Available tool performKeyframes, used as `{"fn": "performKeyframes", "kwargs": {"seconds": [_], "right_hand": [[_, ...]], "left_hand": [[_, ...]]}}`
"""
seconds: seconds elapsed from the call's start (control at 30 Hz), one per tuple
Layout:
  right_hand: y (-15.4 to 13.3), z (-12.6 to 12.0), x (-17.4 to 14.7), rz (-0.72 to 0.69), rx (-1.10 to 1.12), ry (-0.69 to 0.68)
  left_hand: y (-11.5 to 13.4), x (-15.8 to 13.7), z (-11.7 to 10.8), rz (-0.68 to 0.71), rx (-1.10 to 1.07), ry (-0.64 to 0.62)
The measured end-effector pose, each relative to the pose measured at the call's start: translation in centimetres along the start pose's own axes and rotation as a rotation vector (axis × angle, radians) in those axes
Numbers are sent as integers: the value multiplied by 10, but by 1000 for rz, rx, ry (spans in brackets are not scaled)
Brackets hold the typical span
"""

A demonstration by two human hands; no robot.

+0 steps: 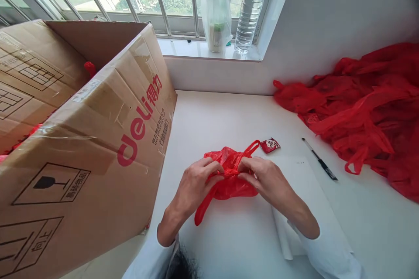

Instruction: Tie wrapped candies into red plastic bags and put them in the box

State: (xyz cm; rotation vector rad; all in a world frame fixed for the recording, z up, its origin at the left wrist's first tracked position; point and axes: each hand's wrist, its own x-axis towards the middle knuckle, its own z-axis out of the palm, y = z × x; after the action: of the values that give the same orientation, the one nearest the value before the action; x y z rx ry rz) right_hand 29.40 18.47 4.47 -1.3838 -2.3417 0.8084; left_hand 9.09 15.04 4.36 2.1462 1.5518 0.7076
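Dark hair [181,266] at the lower edge, between two white sleeves [147,257]. Just beyond, on a white tabletop [225,113]: knotted red plastic bag [234,191], directly between left hand [199,181] and right hand [265,176], pinched at the gathered knot between thumb and fingers on both sides. On the tall cardboard box [108,209] at left: "deli 得力" in large red print, "DELI GROUP CO., LTD" in small black type, a barcode, and a framed wineglass symbol. Just beside the bag's thin loop, near the right hand: small, glossy red-and-white packet [270,145], with lettering too small to read. Farther right: slim black-and-clear pen [320,160], then heap of crumpled, soft red bags [366,109] with looped handles. On the smooth windowsill [183,49]: ribbed clear bottle [248,17], upright, beside a container [216,30] wrapped in cloudy plastic, near slanting metal bars [159,0].
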Motion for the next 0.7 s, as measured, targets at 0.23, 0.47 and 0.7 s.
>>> {"fn": "performKeyframes", "kwargs": {"seconds": [0.23,0.47,0.7], "right_hand": [[50,-53,-14,74,37,-33],[23,-35,-21,-252,-92,-59],[1,-27,-13,-171,20,91]], "left_hand": [[-23,-43,-25,-218,-90,299],[19,-42,-18,-34,24,127],[16,-30,-11,3,-32,169]]}}
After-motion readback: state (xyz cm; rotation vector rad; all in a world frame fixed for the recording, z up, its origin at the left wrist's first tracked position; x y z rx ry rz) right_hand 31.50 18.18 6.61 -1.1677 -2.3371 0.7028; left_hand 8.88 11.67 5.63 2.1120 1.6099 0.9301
